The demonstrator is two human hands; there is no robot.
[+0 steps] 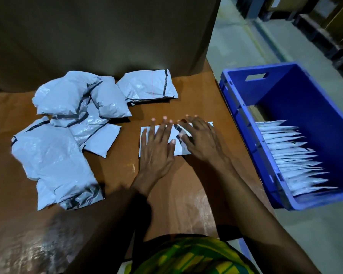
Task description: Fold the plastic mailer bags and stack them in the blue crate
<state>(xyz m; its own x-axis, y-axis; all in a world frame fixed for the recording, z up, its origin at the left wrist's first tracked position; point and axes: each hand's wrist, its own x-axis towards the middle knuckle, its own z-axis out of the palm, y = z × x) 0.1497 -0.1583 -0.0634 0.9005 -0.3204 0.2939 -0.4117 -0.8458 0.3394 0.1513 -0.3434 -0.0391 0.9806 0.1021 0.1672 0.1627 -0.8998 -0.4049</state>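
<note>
Both hands lie flat on one folded mailer bag (183, 151) at the middle of the brown table (194, 91). The left hand (156, 149) presses with straight, spread fingers. The right hand (201, 142) is likewise flat with extended fingers, gripping nothing (its fingertips are motion-blurred). The hands cover most of the bag, leaving its corners and lower edge showing, so the fold lines cannot be made out. A loose pile of crumpled mailers (67, 119) lies to the left, overlapping so that no count is possible. The blue crate (239, 119) stands just beside the table's right edge and holds a row of folded bags (293, 157) on edge; its near corner is cut off. A large cardboard panel (107, 36) stands behind the table.
</note>
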